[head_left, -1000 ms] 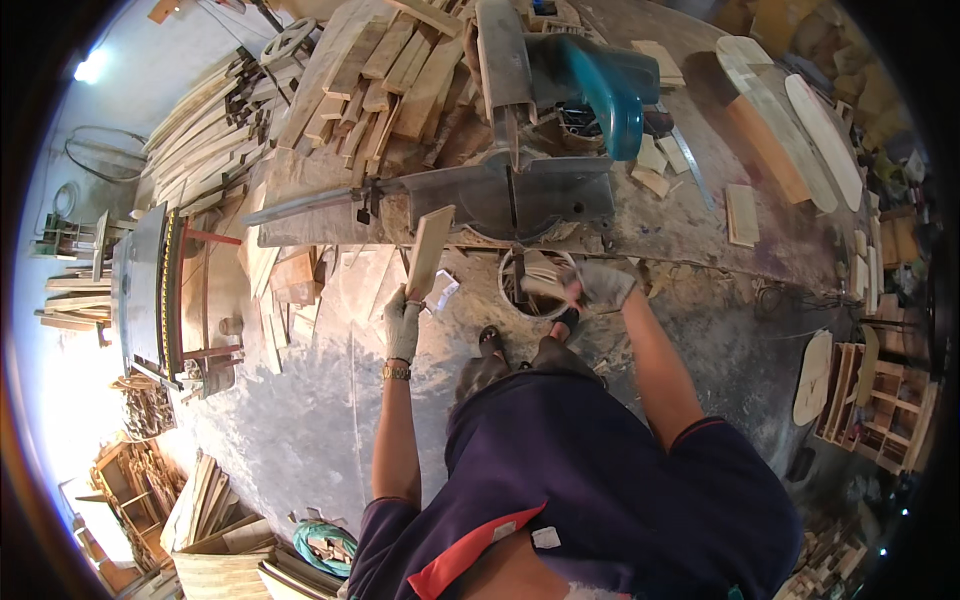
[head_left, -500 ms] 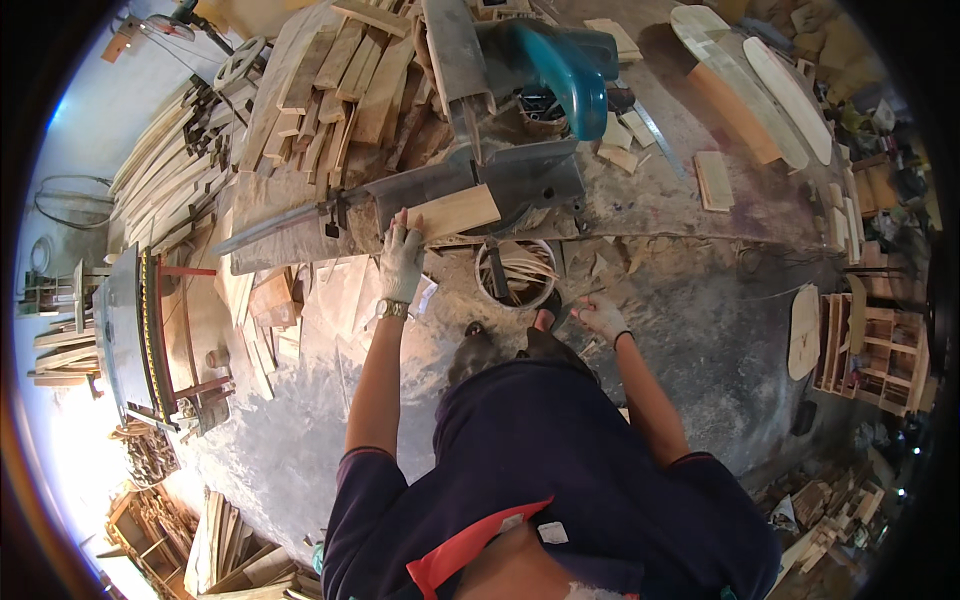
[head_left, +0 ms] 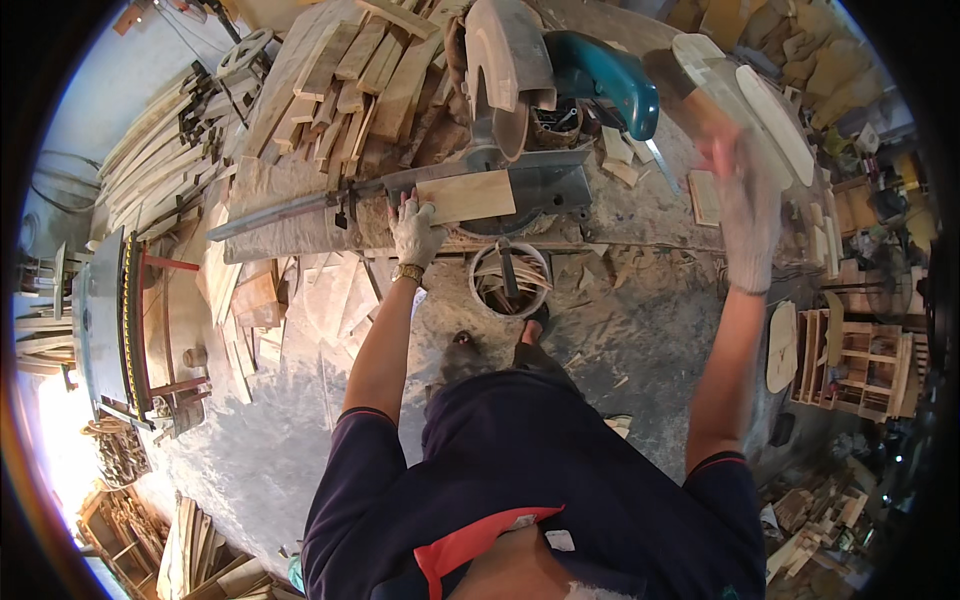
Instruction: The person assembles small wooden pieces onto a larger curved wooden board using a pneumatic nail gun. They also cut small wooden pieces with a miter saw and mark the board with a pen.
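Note:
My left hand (head_left: 415,232), in a pale fingertip-free glove, holds the left end of a short wooden board (head_left: 472,197). The board lies along the grey metal fence of a miter saw (head_left: 540,182). The saw's round blade (head_left: 512,130) hangs raised under its guard, with a teal handle (head_left: 628,88) to its right. Out to the right, my gloved right hand (head_left: 748,215) is smeared by motion. Its fingers meet the near end of a brown wooden board (head_left: 680,85), which is blurred too.
Stacked wood strips (head_left: 345,85) fill the bench's back left. A metal ruler (head_left: 663,165), a small wood block (head_left: 705,198) and pale shaped boards (head_left: 775,120) lie at right. Below the bench edge stands a white bucket (head_left: 474,290) of offcuts.
My right hand has risen from beside my leg to the bench's right side, and the brown board there has shifted left. The saw head is higher. My left hand stays on its board.

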Demonstrator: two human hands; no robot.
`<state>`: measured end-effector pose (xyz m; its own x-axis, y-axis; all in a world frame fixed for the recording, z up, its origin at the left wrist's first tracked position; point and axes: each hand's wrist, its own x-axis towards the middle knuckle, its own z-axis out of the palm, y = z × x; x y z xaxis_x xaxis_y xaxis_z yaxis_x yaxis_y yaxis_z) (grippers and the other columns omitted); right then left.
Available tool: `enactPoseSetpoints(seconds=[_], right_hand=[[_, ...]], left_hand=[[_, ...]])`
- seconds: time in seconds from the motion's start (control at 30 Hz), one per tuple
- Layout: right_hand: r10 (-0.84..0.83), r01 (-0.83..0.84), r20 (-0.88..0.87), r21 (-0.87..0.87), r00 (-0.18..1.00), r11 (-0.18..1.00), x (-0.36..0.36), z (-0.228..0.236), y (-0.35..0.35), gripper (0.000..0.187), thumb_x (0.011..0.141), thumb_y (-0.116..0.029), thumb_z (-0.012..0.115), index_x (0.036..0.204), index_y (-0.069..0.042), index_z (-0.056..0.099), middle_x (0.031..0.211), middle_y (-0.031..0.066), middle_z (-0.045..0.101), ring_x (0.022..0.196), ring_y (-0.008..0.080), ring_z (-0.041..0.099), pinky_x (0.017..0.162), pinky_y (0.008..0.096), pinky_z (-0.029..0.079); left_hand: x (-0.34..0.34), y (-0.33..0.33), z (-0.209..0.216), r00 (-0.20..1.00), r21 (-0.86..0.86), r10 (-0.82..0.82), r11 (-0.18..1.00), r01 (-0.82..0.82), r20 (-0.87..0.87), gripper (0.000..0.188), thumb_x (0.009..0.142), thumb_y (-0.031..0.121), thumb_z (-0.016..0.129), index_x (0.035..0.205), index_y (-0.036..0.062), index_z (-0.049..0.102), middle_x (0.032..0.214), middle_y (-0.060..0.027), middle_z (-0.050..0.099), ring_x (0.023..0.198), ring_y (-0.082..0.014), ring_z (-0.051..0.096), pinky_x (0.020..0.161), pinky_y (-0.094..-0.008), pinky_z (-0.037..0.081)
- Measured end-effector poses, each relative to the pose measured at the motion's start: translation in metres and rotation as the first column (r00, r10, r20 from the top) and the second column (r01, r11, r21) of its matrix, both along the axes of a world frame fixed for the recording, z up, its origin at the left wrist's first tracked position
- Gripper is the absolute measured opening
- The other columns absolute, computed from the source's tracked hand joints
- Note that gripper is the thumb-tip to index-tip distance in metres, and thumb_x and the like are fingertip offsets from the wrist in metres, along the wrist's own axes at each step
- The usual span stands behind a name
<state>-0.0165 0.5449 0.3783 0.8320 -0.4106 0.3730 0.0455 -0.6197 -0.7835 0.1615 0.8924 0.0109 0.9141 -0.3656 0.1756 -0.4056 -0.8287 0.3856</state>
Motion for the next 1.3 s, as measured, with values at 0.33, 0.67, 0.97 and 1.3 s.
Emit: enactPoseSetpoints(seconds=[0.33, 0.67, 0.97, 1.3], right_hand=[[-0.175, -0.307, -0.448, -0.801, 0.877, 0.515, 0.186, 0.021, 0.037, 0.049, 0.099, -0.046, 0.054, 0.129, -0.009, 0.062, 0.129, 0.0207, 0.066, 0.119, 0.0345, 0.064, 0.1, 0.0443, 0.052], [0.062, -0.432, -0.452, -0.878, 0.89, -0.205, 0.208, 0.009, 0.0, 0.014, 0.095, -0.022, 0.063, 0.108, -0.018, 0.064, 0.123, 0.0167, 0.063, 0.116, 0.0329, 0.065, 0.091, 0.0429, 0.057], [-0.07, -0.429, -0.529, -0.752, 0.845, 0.501, 0.212, 0.01, 0.004, 0.036, 0.088, -0.043, 0.058, 0.102, -0.014, 0.075, 0.11, 0.0238, 0.072, 0.106, 0.0402, 0.067, 0.088, 0.0481, 0.052], [-0.102, -0.416, -0.534, -0.753, 0.839, 0.51, 0.202, 0.024, 0.029, 0.041, 0.084, -0.043, 0.064, 0.102, -0.009, 0.078, 0.111, 0.0249, 0.072, 0.103, 0.0357, 0.072, 0.089, 0.0481, 0.055]], left_hand=[[0.002, 0.001, -0.003, 1.0, 0.001, -0.001, 1.0, 0.001, -0.004, 0.056, 0.081, 0.051, 0.08, 0.12, 0.0133, 0.069, 0.16, -0.0157, 0.046, 0.152, -0.039, 0.034, 0.122, -0.0612, 0.019], [-0.006, 0.0, 0.007, 1.0, 0.047, -0.015, 0.999, 0.015, 0.001, 0.052, 0.084, 0.047, 0.078, 0.123, 0.0136, 0.07, 0.16, -0.0157, 0.046, 0.151, -0.041, 0.036, 0.121, -0.0647, 0.02], [-0.006, 0.004, 0.01, 0.998, 0.066, -0.051, 0.997, 0.05, 0.025, 0.054, 0.084, 0.045, 0.075, 0.127, 0.0122, 0.068, 0.159, -0.0192, 0.045, 0.15, -0.0421, 0.036, 0.121, -0.0654, 0.022], [0.006, -0.014, 0.035, 0.983, 0.271, -0.179, 0.948, 0.165, 0.028, 0.088, 0.071, 0.043, 0.083, 0.143, 0.0046, 0.049, 0.149, -0.0234, 0.047, 0.136, -0.04, 0.045, 0.116, -0.0564, 0.032]])
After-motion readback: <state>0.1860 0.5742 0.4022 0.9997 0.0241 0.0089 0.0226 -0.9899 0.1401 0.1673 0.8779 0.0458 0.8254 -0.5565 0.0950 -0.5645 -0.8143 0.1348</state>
